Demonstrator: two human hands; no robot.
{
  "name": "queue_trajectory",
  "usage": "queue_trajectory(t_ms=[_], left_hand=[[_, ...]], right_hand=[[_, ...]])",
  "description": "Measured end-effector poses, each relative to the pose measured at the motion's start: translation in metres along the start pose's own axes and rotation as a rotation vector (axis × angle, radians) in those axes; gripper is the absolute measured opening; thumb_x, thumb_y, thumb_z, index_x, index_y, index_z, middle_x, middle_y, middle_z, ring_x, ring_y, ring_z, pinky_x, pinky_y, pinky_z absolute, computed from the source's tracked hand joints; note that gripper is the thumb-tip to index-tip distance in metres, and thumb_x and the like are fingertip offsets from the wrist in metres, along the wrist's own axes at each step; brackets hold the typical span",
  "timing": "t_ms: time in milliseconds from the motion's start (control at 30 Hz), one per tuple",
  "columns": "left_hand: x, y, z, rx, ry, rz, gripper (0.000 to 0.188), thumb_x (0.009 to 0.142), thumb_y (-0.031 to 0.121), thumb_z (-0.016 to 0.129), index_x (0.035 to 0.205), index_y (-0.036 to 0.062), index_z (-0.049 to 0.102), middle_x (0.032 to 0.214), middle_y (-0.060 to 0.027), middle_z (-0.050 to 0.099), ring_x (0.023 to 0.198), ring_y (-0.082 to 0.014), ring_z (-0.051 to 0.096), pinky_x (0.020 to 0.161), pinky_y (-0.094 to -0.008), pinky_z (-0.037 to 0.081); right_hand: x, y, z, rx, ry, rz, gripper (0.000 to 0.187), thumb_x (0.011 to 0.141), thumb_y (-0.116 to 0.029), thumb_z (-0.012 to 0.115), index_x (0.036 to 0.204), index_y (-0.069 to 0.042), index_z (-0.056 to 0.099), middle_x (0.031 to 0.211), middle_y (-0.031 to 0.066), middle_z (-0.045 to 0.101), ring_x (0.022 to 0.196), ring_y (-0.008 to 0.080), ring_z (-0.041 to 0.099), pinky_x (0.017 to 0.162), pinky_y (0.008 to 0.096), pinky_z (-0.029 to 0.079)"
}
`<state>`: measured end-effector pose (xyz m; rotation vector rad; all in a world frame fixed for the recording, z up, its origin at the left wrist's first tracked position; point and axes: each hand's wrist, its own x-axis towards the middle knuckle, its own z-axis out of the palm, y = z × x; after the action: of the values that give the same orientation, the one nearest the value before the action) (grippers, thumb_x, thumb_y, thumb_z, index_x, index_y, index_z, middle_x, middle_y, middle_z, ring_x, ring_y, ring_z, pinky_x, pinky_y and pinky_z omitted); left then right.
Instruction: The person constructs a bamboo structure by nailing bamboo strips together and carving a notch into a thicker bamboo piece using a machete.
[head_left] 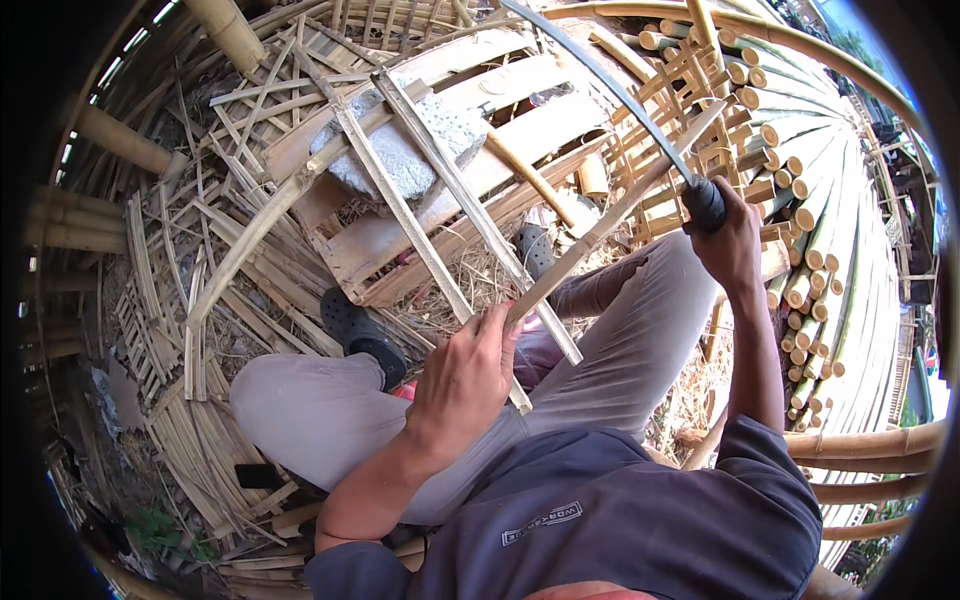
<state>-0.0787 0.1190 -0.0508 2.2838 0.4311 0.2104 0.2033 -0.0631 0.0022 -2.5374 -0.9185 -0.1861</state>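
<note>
My left hand (470, 375) grips the near end of a long bamboo slat (610, 215) that slants up and to the right over my grey-trousered knee. My right hand (728, 240) is closed around the dark handle of a long curved blade (600, 75), raised high, the blade arching up and left above the slat. Two more bamboo slats (420, 220) lean across my lap, running up to the left. I sit with both knees bent, a black clog (362, 330) on one foot.
A pale wooden pallet-like frame (500, 130) with a grey stone block (400, 150) lies ahead. Cut bamboo tubes (800, 250) are stacked at the right, loose bamboo strips (200, 300) cover the ground at the left, thick poles (870, 440) lie at lower right.
</note>
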Motion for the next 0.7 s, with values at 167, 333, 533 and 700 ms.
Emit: queue_trajectory(t_ms=[167, 333, 533, 700], left_hand=[[-0.004, -0.001, -0.002, -0.123, 0.004, -0.024, 0.03, 0.107, 0.022, 0.045, 0.108, -0.0044, 0.058, 0.081, -0.0284, 0.063, 0.077, -0.0495, 0.062, 0.067, -0.0552, 0.047], [-0.011, -0.003, -0.003, -0.133, -0.12, -0.046, 0.03, 0.106, 0.022, 0.046, 0.11, -0.005, 0.058, 0.08, -0.0275, 0.064, 0.076, -0.049, 0.063, 0.065, -0.0542, 0.048], [-0.015, -0.007, -0.009, -0.391, 0.003, -0.016, 0.035, 0.108, 0.024, 0.043, 0.11, -0.0049, 0.061, 0.062, -0.0148, 0.053, 0.056, -0.025, 0.057, 0.054, -0.0402, 0.043], [-0.005, -0.02, -0.021, -0.566, -0.089, -0.219, 0.039, 0.111, 0.027, 0.039, 0.11, -0.0038, 0.062, 0.06, 0.0006, 0.041, 0.052, -0.0056, 0.039, 0.048, -0.0276, 0.036]], right_hand=[[0.0, 0.011, 0.004, 0.012, 0.058, -0.094, 0.024, 0.071, 0.004, 0.07, 0.094, -0.002, 0.065, 0.069, 0.0163, 0.062, 0.058, 0.0271, 0.059, 0.062, 0.035, 0.048], [0.03, 0.082, -0.025, -0.318, 0.176, 0.201, 0.028, 0.079, -0.013, 0.07, 0.107, -0.01, 0.069, 0.091, 0.0192, 0.072, 0.084, 0.0388, 0.07, 0.072, 0.0456, 0.053], [0.028, 0.121, -0.058, -0.443, 0.155, 0.47, 0.039, 0.093, -0.039, 0.05, 0.112, -0.01, 0.069, 0.105, 0.0223, 0.07, 0.106, 0.0425, 0.064, 0.091, 0.0507, 0.048], [0.016, 0.153, -0.055, -0.288, 0.279, 0.344, 0.032, 0.075, -0.017, 0.072, 0.104, -0.004, 0.071, 0.083, 0.0121, 0.07, 0.075, 0.0259, 0.067, 0.075, 0.0399, 0.052]])
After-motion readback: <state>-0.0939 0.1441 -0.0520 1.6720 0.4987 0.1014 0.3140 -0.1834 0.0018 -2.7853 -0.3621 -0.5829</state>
